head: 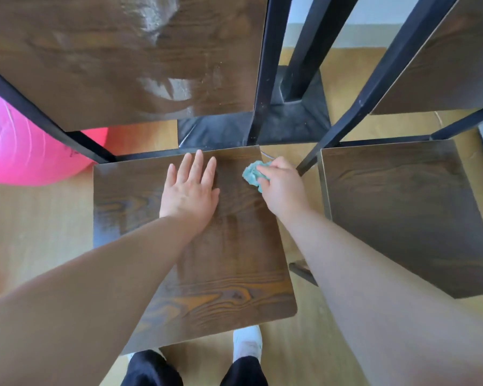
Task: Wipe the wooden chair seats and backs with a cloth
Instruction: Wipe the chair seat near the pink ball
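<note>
Step in hand: wiping the centre chair seat point(207, 274). Right hand point(283, 186) bunches a teal cloth point(252, 174) at the seat's upper right corner. Left hand point(190, 188) flat, fingers straight, bracing mid-seat. Next, likely: sweep cloth leftward across the seat.

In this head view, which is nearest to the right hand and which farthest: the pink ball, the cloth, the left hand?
1. Cloth: gripped in the right hand itself, near the back right corner of the seat.
2. Left hand: flat on the same seat, just to the left.
3. Pink ball: far left, beyond the chair.
</note>
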The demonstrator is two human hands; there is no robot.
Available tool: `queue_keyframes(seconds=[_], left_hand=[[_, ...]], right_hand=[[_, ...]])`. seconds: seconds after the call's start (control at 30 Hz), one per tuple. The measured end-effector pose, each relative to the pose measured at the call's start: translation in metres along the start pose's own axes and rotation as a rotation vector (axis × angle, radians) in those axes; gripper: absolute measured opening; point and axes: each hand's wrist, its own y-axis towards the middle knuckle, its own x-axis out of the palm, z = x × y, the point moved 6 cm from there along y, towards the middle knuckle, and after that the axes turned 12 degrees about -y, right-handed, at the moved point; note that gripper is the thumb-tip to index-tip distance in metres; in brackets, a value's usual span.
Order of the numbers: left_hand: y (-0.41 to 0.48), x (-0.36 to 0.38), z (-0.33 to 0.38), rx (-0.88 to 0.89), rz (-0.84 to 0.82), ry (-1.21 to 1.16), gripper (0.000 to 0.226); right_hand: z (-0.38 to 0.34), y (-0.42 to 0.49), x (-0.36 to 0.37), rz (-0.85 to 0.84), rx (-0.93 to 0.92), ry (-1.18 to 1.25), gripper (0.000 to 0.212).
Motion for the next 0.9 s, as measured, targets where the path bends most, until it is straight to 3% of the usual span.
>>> queue_keyframes(seconds=[0.2, 0.33, 0.53, 0.9], left_hand=[[0.03, -0.015, -0.023, 0.0, 0.007, -0.002, 0.063], [0.031, -0.016, -0.044, -0.011, -0.006, -0.024, 0.063], [0.02, -0.011, -0.069, -0.026, -0.033, -0.024, 0.063], [-0.026, 0.01, -0.061, -0.032, -0.088, -0.093, 0.064]], right_hand=[[-0.01, 0.059, -0.002, 0.027, 0.185, -0.056, 0.023], [-0.018, 0.049, 0.008, -0.01, 0.084, -0.103, 0.035], [-0.01, 0.02, 0.012, -0.085, -0.042, -0.111, 0.033], [-0.001, -0.122, 0.045, -0.11, -0.244, -0.059, 0.034]])
